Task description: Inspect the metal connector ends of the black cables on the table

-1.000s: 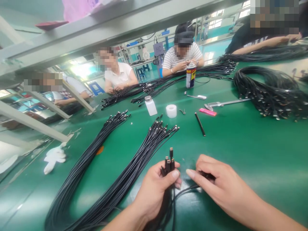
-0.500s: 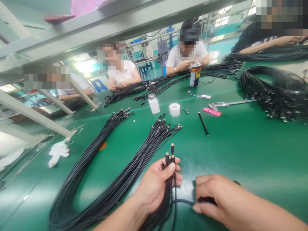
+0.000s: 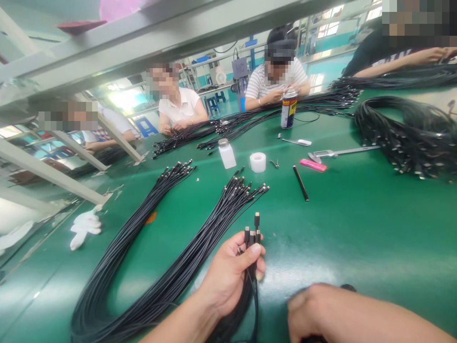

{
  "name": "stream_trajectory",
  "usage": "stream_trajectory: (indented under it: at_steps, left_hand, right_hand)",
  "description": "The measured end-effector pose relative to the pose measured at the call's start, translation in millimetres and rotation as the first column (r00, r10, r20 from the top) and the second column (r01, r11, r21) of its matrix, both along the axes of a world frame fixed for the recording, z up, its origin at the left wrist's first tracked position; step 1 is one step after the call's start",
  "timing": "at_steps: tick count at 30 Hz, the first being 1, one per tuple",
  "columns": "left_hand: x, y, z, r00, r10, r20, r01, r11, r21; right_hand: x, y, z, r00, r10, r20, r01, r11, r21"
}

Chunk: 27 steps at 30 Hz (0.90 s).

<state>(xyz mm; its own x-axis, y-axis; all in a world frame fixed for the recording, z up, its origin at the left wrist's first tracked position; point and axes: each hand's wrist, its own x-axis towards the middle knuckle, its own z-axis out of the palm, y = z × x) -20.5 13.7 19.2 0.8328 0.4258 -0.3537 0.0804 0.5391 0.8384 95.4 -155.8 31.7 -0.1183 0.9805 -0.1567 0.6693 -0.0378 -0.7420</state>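
Spray can (image 3: 289, 109), tape roll (image 3: 257, 162), plastic bottle (image 3: 227, 155), digital caliper (image 3: 342, 152).

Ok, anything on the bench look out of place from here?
A small orange scrap lies against the black cable bundle, oddly coloured there; a crumpled white glove sits near the green bench's edge.

- Spray can (image 3: 289, 109): glossy printed metal
- Caliper (image 3: 342, 151), right of the can: smooth steel
- Bottle (image 3: 227, 155), left of the can: whitish plastic
- Cables (image 3: 185, 262), nearer than the can: matt black sheathing
- Bench mat (image 3: 342, 247), under the can: smooth, glossy green
- Glove (image 3: 84, 227), far left of the can: soft white cloth
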Motion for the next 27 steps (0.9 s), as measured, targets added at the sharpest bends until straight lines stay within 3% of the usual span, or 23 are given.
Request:
stream_trajectory:
  at_steps: [3,7,12,19,27]
  left_hand:
    - [0,-1,3.5,0.999,-0.036,0.041,0.037,0.999,-0.009]
    - [-2,3,9.1,0.977,-0.166,0.134,0.186,0.971,-0.152]
    - [-4,10,9.9,0.956,-0.283,0.073,0.291,0.945,-0.146]
    - [-3,5,7.3,0.948,-0.312,0.058,0.317,0.944,-0.089]
    - [-2,0,9.3,0.935,-0.346,0.076,0.351,0.934,-0.064]
  right_hand:
    - [4,15,14.7,0.982,-0.173,-0.079,0.170,0.984,-0.051]
    - [5,21,4.6,0.942,-0.304,-0.141,0.312,0.950,0.034]
    - [8,18,-1.0,0.917,-0.362,-0.166,0.376,0.925,0.061]
    - [10,21,4.0,0.849,-0.416,-0.327,0.463,0.883,0.079]
    - [9,21,-2.5,0.818,-0.366,-0.443,0.453,0.885,0.105]
